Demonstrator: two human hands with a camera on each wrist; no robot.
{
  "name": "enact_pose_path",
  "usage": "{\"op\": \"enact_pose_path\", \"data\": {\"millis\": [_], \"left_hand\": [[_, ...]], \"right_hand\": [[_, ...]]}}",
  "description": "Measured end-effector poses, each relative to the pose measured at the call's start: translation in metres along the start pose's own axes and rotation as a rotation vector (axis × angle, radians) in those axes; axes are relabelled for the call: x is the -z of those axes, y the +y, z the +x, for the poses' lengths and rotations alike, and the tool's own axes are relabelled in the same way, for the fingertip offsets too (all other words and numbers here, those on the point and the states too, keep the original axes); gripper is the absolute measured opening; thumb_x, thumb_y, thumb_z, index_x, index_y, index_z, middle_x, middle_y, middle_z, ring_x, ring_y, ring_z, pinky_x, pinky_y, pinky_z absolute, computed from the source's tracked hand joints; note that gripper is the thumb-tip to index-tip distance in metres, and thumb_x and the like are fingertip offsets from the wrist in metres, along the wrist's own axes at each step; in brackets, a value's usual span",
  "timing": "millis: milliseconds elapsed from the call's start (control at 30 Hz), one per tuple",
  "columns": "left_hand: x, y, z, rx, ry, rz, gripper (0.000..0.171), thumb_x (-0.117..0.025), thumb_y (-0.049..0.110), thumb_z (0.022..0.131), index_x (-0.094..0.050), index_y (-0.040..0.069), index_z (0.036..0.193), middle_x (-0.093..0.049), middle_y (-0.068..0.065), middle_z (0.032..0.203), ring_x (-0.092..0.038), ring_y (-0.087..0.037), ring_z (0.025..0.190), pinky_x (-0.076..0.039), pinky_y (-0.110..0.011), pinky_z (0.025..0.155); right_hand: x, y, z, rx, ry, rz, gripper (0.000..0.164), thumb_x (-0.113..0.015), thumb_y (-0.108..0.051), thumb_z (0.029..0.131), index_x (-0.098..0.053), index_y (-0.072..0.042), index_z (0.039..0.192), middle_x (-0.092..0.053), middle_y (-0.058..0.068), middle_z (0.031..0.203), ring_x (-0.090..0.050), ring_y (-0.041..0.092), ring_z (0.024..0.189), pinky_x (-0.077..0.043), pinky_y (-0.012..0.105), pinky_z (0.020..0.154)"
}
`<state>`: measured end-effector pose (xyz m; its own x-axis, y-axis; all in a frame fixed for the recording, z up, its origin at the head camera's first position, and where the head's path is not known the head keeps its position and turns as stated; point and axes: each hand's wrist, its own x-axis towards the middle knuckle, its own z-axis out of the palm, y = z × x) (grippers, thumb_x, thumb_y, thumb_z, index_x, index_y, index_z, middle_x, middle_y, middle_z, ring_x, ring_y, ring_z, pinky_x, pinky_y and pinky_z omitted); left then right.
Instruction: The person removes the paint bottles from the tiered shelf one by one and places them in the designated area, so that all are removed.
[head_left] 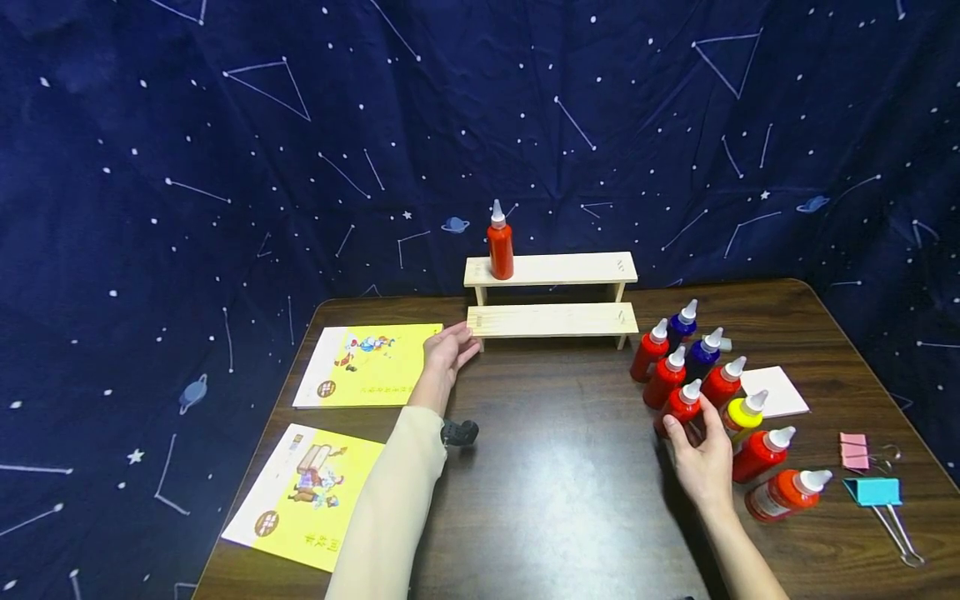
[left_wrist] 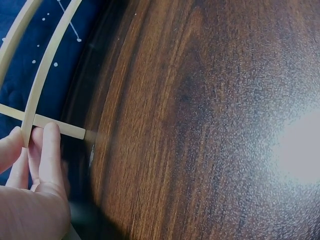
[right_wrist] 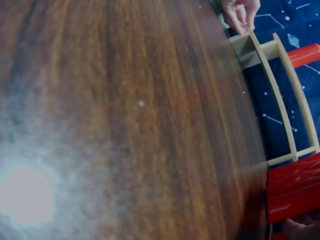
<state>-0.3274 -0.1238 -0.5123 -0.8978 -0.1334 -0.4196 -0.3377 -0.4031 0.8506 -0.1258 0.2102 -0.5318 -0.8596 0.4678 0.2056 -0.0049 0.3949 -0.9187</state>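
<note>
A two-tier wooden shelf (head_left: 552, 320) stands at the back of the table, one red squeeze bottle (head_left: 501, 252) upright on the left of its upper board. My left hand (head_left: 444, 354) pinches the left end of the lower board; thumb and fingers lie on either side of it in the left wrist view. On the right, my right hand (head_left: 701, 462) holds a red squeeze bottle (head_left: 682, 403) with a white nozzle, at the front of a row. Beside it stand more red bottles (head_left: 664, 379), dark blue bottles (head_left: 702, 357) and a yellow-topped bottle (head_left: 743, 412).
Two yellow picture books (head_left: 390, 367) lie on the table's left side. A white paper pad (head_left: 776, 392) lies behind the bottles. Towards the right edge are a pink binder clip (head_left: 854, 451) and a teal binder clip (head_left: 876, 492). A starry blue cloth (head_left: 480, 125) hangs behind the table.
</note>
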Motion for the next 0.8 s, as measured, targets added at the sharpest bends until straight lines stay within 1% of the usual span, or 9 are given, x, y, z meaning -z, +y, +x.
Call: {"op": "enact_pose_path", "data": {"millis": [67, 167, 300, 367, 467, 567, 633, 700, 800], "left_hand": [[0.000, 0.000, 0.000, 0.003, 0.001, 0.001, 0.032, -0.061, -0.003, 0.090, -0.063, -0.001, 0.121, -0.064, -0.009, 0.092, -0.065, -0.020, 0.084, -0.060, -0.031, 0.084], [0.000, 0.000, -0.001, 0.006, 0.000, -0.001, 0.032, -0.061, -0.003, 0.090, -0.062, -0.001, 0.122, -0.064, -0.009, 0.094, -0.065, -0.020, 0.083, -0.060, -0.031, 0.084], [0.000, 0.000, -0.001, 0.001, 0.002, -0.005, 0.033, -0.061, -0.003, 0.090, -0.062, -0.002, 0.123, -0.064, -0.008, 0.093, -0.065, -0.019, 0.080, -0.060, -0.031, 0.084], [0.000, 0.000, 0.000, -0.002, 0.004, -0.010, 0.033, -0.061, -0.004, 0.089, -0.062, -0.003, 0.122, -0.064, -0.008, 0.091, -0.065, -0.018, 0.079, -0.060, -0.032, 0.084], [0.000, 0.000, 0.000, -0.001, 0.004, -0.008, 0.033, -0.061, -0.004, 0.089, -0.062, -0.003, 0.123, -0.064, -0.006, 0.089, -0.065, -0.017, 0.078, -0.060, -0.032, 0.084], [0.000, 0.000, 0.000, 0.004, 0.004, -0.007, 0.033, -0.061, -0.003, 0.089, -0.062, -0.002, 0.123, -0.065, -0.006, 0.087, -0.066, -0.017, 0.076, -0.060, -0.031, 0.082], [0.000, 0.000, -0.001, 0.004, 0.006, -0.006, 0.033, -0.062, -0.003, 0.089, -0.062, -0.002, 0.122, -0.065, -0.006, 0.087, -0.066, -0.016, 0.076, -0.061, -0.031, 0.081], [0.000, 0.000, -0.001, 0.003, 0.010, -0.009, 0.033, -0.062, -0.003, 0.089, -0.063, -0.002, 0.122, -0.065, -0.006, 0.087, -0.066, -0.016, 0.075, -0.061, -0.030, 0.081], [-0.001, 0.000, -0.002, 0.003, 0.011, -0.006, 0.032, -0.061, -0.004, 0.089, -0.063, -0.002, 0.121, -0.064, -0.007, 0.089, -0.065, -0.016, 0.076, -0.061, -0.030, 0.082]], "right_hand": [[0.001, -0.003, 0.000, -0.007, -0.001, 0.016, 0.057, -0.068, 0.000, 0.086, -0.045, 0.001, 0.138, -0.052, 0.020, 0.134, -0.053, 0.035, 0.117, -0.044, 0.010, 0.096], [0.004, -0.011, -0.002, -0.023, -0.007, 0.033, 0.061, -0.068, 0.000, 0.086, -0.043, -0.002, 0.141, -0.050, 0.021, 0.136, -0.052, 0.035, 0.119, -0.043, 0.006, 0.094], [0.011, -0.026, -0.003, -0.033, -0.010, 0.039, 0.063, -0.068, -0.003, 0.087, -0.041, -0.007, 0.144, -0.049, 0.016, 0.139, -0.051, 0.033, 0.122, -0.044, 0.017, 0.102], [0.015, -0.034, -0.004, -0.007, 0.009, 0.048, 0.063, -0.068, -0.004, 0.087, -0.042, -0.010, 0.144, -0.050, 0.013, 0.139, -0.050, 0.029, 0.124, -0.044, 0.023, 0.105], [0.020, -0.052, -0.005, 0.101, 0.073, 0.082, 0.063, -0.068, 0.002, 0.085, -0.044, -0.008, 0.142, -0.051, 0.014, 0.137, -0.050, 0.025, 0.124, -0.044, 0.025, 0.107], [0.023, -0.078, -0.008, 0.274, 0.156, 0.132, 0.059, -0.067, 0.010, 0.081, -0.049, -0.001, 0.137, -0.053, 0.020, 0.133, -0.052, 0.021, 0.121, -0.044, 0.025, 0.107], [0.023, -0.098, -0.010, 0.393, 0.187, 0.194, 0.055, -0.064, 0.015, 0.079, -0.052, 0.005, 0.132, -0.053, 0.026, 0.128, -0.051, 0.024, 0.120, -0.044, 0.027, 0.108], [0.019, -0.114, -0.010, 0.480, 0.192, 0.232, 0.052, -0.063, 0.016, 0.078, -0.054, 0.008, 0.128, -0.053, 0.028, 0.125, -0.051, 0.025, 0.118, -0.043, 0.027, 0.108], [0.008, -0.128, -0.005, 0.548, 0.138, 0.251, 0.052, -0.064, 0.018, 0.075, -0.055, 0.009, 0.126, -0.053, 0.028, 0.124, -0.051, 0.025, 0.116, -0.045, 0.023, 0.106]]}}
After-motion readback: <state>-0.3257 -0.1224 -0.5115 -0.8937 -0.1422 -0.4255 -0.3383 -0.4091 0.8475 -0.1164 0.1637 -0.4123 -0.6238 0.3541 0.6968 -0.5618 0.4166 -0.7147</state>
